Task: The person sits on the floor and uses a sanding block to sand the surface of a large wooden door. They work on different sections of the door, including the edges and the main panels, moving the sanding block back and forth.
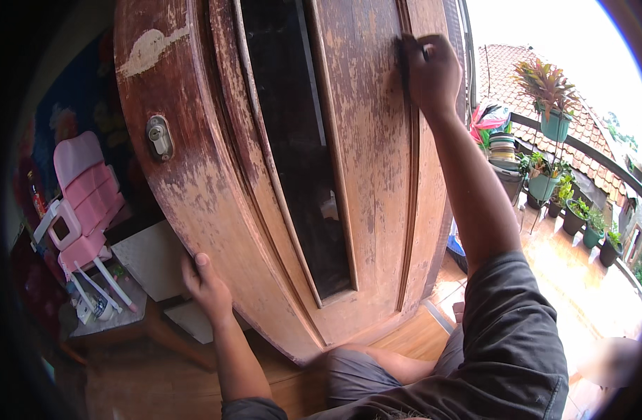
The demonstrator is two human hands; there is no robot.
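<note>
A worn wooden door (370,182) stands in front of me, its brown finish patchy and pale bare wood showing low down. My left hand (210,290) grips the door's left edge, thumb on the face and fingers behind. High on the right side, my right hand (436,78) is closed around a dark, narrow thing (404,63) held against the wood beside a vertical groove; its kind is mostly hidden by the fingers. Between the hands runs a tall dark glass pane (293,140). A metal lock plate (160,137) sits in the left stile, below a pale filler patch (151,50).
At left, a pink child's chair (88,178) rests on a small table (125,308) near a white panel (153,259). Outside at right are potted plants (574,215), a hanging planter (555,124) and a railing (587,145). My bent legs (366,374) lie close below the door.
</note>
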